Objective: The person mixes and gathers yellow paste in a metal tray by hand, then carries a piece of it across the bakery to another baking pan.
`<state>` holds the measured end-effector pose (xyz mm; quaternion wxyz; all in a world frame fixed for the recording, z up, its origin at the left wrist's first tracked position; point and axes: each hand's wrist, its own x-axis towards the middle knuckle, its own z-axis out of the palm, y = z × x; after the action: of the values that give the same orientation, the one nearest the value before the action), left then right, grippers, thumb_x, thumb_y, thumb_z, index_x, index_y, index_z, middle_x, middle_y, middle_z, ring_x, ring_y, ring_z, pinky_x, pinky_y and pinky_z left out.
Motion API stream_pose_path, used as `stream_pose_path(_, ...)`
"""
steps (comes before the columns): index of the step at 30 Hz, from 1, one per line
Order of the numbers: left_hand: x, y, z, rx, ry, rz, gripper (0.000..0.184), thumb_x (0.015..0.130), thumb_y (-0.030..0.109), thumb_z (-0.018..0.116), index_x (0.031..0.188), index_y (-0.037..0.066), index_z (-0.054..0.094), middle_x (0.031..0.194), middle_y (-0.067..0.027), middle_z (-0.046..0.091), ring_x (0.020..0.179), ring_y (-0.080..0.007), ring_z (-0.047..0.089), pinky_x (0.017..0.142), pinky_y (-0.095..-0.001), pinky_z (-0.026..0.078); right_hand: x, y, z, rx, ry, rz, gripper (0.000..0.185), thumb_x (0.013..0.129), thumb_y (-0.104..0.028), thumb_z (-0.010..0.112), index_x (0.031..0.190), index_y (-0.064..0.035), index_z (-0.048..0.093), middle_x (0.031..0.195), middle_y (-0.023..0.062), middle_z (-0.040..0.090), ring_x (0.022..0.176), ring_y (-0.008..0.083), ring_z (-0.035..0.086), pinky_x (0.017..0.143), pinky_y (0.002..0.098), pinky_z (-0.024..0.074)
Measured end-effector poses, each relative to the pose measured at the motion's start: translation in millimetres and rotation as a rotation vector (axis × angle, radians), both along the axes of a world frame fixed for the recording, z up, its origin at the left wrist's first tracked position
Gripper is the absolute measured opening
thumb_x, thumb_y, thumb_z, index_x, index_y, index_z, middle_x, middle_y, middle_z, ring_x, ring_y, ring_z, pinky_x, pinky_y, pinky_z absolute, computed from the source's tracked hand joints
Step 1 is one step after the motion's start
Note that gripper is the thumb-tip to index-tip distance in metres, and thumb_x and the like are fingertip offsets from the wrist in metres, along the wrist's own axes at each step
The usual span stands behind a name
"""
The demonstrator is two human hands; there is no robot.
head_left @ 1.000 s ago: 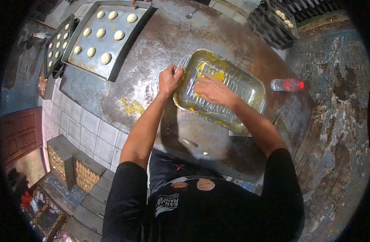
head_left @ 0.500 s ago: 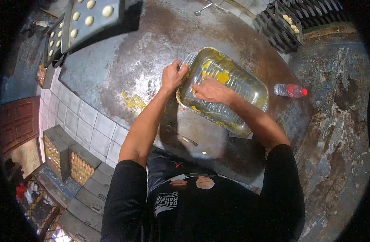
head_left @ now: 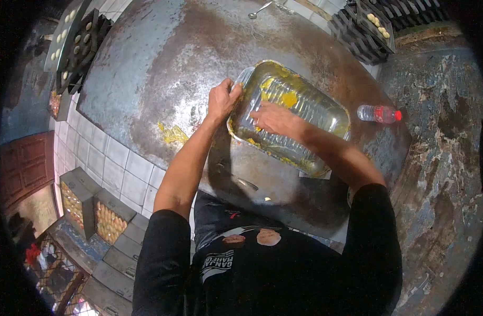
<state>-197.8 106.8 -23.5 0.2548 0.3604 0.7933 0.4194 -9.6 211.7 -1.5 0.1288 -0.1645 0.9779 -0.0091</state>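
A clear ridged plastic tub [head_left: 315, 108], smeared with yellow paste [head_left: 289, 99], rests tilted on the metal table [head_left: 199, 58]. My left hand [head_left: 222, 100] is closed on the tub's upper left rim. Inside the tub, toward its left end, my right hand [head_left: 274, 117] has its fingers curled down at the ribbed bottom by some yellow paste; what they hold, if anything, is hidden. More yellow paste [head_left: 173, 134] is smeared on the table left of my left forearm.
A water bottle [head_left: 379, 114] lies right of the tub. A spoon [head_left: 260, 10] is at the far edge, and a metal utensil [head_left: 247, 184] lies near my body. Trays of dough balls [head_left: 64, 38] stand at upper left; dark trays [head_left: 357, 31] are stacked at upper right.
The large tray of dough balls has moved off the table to the upper left and is now steeply tilted. My right hand has shifted slightly within the tub; my left hand keeps its hold.
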Motion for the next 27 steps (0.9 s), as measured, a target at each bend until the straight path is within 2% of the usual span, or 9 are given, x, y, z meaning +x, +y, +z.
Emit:
stream_pose_path(7, -1.8, -0.3, 2.1, -0.020, 0.032, -0.009, 0.044, 0.089, 0.040, 0.063, 0.081, -0.002, 0.059, 0.067, -0.0254, 0.060, 0.060, -0.0413, 0.060, 0.060, -0.0485, 0.046, 5.7, -1.6, -19.0, -0.139, 0.105, -0.056, 0.018, 0.092, -0.018, 0.055, 0.087, -0.0152, 0.071, 0.087, 0.0023, 0.070, 0.090, 0.0179, 0.066, 0.087, 0.0356, 0.0428)
stream_pose_path(12, -1.5, 0.4, 2.5, -0.032, 0.036, -0.017, 0.043, 0.090, 0.040, 0.063, 0.082, -0.002, 0.060, 0.067, -0.0250, 0.060, 0.061, -0.0418, 0.060, 0.060, -0.0486, 0.046, 8.8, -10.3, 3.0, 0.131, 0.129, -0.003, 0.023, 0.094, -0.021, 0.052, 0.085, -0.0087, 0.069, 0.091, 0.0061, 0.067, 0.087, 0.0228, 0.063, 0.086, 0.0362, 0.0439)
stream_pose_path(16, -2.1, 0.8, 3.8, -0.031, 0.030, -0.014, 0.043, 0.090, 0.041, 0.063, 0.083, -0.002, 0.060, 0.067, -0.0249, 0.060, 0.061, -0.0418, 0.060, 0.060, -0.0484, 0.046, 14.0, -11.4, -1.5, 0.102, 0.079, 0.014, 0.026, 0.095, -0.023, 0.052, 0.082, -0.0089, 0.069, 0.094, 0.0066, 0.066, 0.087, 0.0221, 0.061, 0.087, 0.0361, 0.0427)
stream_pose_path(18, -1.5, 0.2, 5.4, -0.027, 0.038, -0.019, 0.043, 0.090, 0.041, 0.064, 0.083, -0.002, 0.060, 0.067, -0.0250, 0.060, 0.060, -0.0418, 0.058, 0.060, -0.0482, 0.046, 16.5, -15.3, 2.7, 0.217, -0.090, -0.039, 0.014, 0.088, -0.019, 0.061, 0.087, -0.0140, 0.073, 0.094, 0.0027, 0.068, 0.104, 0.0211, 0.062, 0.094, 0.0410, 0.0417)
stream_pose_path(19, -1.7, 0.7, 5.5, -0.025, 0.037, -0.020, 0.043, 0.090, 0.041, 0.064, 0.083, -0.002, 0.060, 0.067, -0.0250, 0.060, 0.060, -0.0418, 0.058, 0.060, -0.0482, 0.046, 19.9, -12.0, -2.8, 0.219, -0.091, -0.041, 0.014, 0.088, -0.019, 0.061, 0.087, -0.0140, 0.073, 0.094, 0.0027, 0.068, 0.104, 0.0211, 0.062, 0.094, 0.0410, 0.0417)
stream_pose_path(21, -2.2, 0.1, 4.3, -0.031, 0.036, -0.028, 0.043, 0.090, 0.040, 0.064, 0.084, -0.002, 0.060, 0.067, -0.0253, 0.059, 0.059, -0.0413, 0.057, 0.060, -0.0479, 0.046, 33.9, -2.8, -19.4, -0.120, 0.277, -0.147, 0.020, 0.093, -0.022, 0.057, 0.091, -0.0067, 0.069, 0.100, 0.0078, 0.066, 0.098, 0.0238, 0.061, 0.097, 0.0419, 0.0398)
stream_pose_path(22, -2.0, -0.1, 3.6, -0.031, 0.033, -0.028, 0.043, 0.090, 0.040, 0.064, 0.084, -0.002, 0.060, 0.067, -0.0253, 0.059, 0.059, -0.0413, 0.057, 0.060, -0.0479, 0.046, 36.8, -0.9, -8.3, -0.120, 0.274, -0.148, 0.020, 0.093, -0.022, 0.057, 0.091, -0.0067, 0.069, 0.100, 0.0078, 0.066, 0.098, 0.0238, 0.061, 0.097, 0.0419, 0.0398)
stream_pose_path(24, -2.3, -0.3, 2.1, -0.010, 0.043, -0.023, 0.043, 0.090, 0.040, 0.064, 0.084, -0.002, 0.060, 0.067, -0.0252, 0.059, 0.059, -0.0406, 0.057, 0.060, -0.0478, 0.046, 41.3, -0.9, 27.0, -0.449, 0.212, -0.172, 0.018, 0.090, -0.019, 0.062, 0.103, -0.0073, 0.068, 0.107, 0.0103, 0.066, 0.105, 0.0253, 0.062, 0.101, 0.0412, 0.0397)
stream_pose_path(27, -1.0, -0.3, 1.2, -0.015, 0.028, -0.015, 0.043, 0.091, 0.040, 0.063, 0.084, -0.003, 0.060, 0.066, -0.0250, 0.059, 0.058, -0.0391, 0.058, 0.060, -0.0474, 0.046, 66.8, -15.2, 31.1, -0.488, 0.125, -0.339, 0.028, 0.087, -0.022, 0.063, 0.113, -0.0103, 0.065, 0.103, 0.0115, 0.064, 0.104, 0.0285, 0.061, 0.104, 0.0429, 0.0422)
